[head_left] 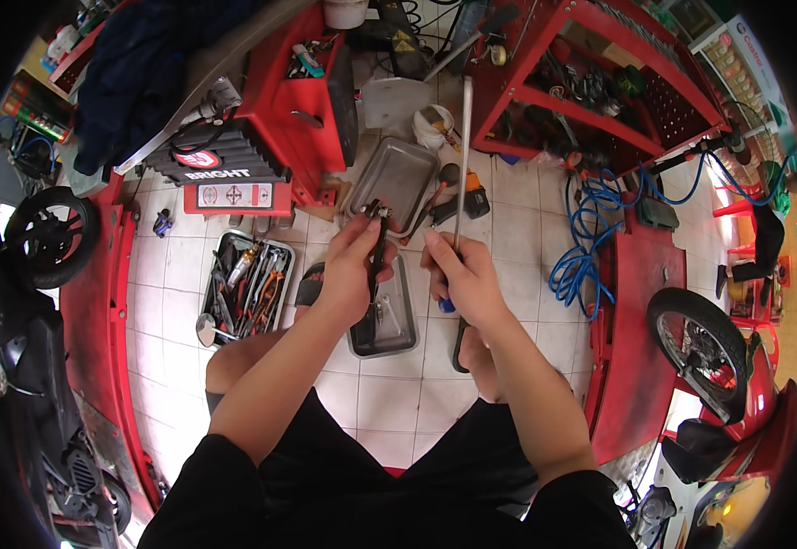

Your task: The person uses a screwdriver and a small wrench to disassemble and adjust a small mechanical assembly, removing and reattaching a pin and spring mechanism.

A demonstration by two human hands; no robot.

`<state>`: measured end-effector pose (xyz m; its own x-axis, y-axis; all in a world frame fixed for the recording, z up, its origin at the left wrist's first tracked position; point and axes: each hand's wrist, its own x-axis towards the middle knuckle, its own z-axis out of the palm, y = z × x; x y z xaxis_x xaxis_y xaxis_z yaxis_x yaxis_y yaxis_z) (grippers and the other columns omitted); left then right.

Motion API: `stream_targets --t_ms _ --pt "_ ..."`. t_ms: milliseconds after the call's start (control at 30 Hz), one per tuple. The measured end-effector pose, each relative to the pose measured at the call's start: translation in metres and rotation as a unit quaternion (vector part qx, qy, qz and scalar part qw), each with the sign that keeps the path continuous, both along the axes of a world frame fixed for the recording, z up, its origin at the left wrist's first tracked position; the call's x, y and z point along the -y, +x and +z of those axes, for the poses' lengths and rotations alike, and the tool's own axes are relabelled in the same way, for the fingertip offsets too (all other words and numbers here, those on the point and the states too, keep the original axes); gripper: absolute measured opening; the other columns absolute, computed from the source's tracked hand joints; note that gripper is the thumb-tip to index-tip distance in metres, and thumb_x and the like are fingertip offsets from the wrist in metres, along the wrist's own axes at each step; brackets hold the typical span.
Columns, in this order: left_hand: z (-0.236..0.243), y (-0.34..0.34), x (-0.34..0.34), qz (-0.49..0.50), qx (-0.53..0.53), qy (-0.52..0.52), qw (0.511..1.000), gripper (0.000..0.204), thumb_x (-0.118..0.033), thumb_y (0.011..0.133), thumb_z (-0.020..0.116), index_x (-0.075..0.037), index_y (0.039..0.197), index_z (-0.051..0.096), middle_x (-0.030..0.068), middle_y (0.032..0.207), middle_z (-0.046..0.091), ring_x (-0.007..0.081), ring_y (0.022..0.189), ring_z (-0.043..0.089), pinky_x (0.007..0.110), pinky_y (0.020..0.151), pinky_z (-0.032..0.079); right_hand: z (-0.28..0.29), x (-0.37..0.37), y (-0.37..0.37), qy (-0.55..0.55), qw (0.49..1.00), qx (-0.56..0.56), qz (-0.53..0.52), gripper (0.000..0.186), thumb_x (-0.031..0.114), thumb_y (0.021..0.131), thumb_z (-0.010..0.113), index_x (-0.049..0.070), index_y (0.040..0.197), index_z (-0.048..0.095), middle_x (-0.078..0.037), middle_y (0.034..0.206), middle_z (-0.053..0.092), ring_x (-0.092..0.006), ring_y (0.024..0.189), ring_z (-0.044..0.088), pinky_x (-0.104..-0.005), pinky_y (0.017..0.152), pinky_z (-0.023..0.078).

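My left hand (355,265) is closed around a slim black part (381,245) with a shiny metal fitting at its upper end; I cannot make out its kind. My right hand (468,279) grips a long screwdriver (464,156), its steel shaft pointing away from me and a bit of blue handle showing below the fist. The thumb and forefinger of that hand are pinched close together. Below my left hand, a grey metal tray (405,344) on the floor holds a wrench and other parts. A larger empty-looking tray (417,165) lies beyond both hands.
Left of my knee stands a tray (280,245) crowded with pliers and other hand tools. Beyond are a yellow-and-black power tool (475,196), a white bucket (420,137) and a red tool rack (499,119). A blue hose (572,265) coils at right, beside a red lift platform (632,348).
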<state>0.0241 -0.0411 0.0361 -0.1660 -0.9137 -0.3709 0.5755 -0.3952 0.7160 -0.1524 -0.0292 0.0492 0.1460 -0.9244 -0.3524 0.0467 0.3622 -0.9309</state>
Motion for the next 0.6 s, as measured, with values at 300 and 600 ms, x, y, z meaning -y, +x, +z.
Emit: stream_targets --t_ms 300,600 --pt "0.003 0.018 0.009 0.044 0.043 -0.010 0.998 0.041 -0.010 0.098 0.053 -0.018 0.138 0.045 0.0017 0.098 0.056 0.0092 0.068 0.047 0.022 0.048 0.034 -0.164 0.002 0.005 0.000 0.954 -0.297 0.048 0.038 0.041 0.088 0.063 0.004 0.088 0.072 -0.012 0.063 0.065 -0.0284 0.062 0.065 -0.0383 0.062 0.052" --pt "-0.003 0.032 0.023 0.093 -0.036 0.072 0.992 0.030 -0.012 0.098 0.052 -0.018 0.127 0.048 0.0023 0.097 0.057 0.0118 0.069 0.048 0.026 0.052 0.035 -0.374 -0.106 0.043 0.101 0.793 -0.524 0.294 0.022 0.021 0.083 0.065 0.009 0.100 0.071 -0.018 0.101 0.068 -0.0368 0.100 0.066 -0.0468 0.087 0.053"
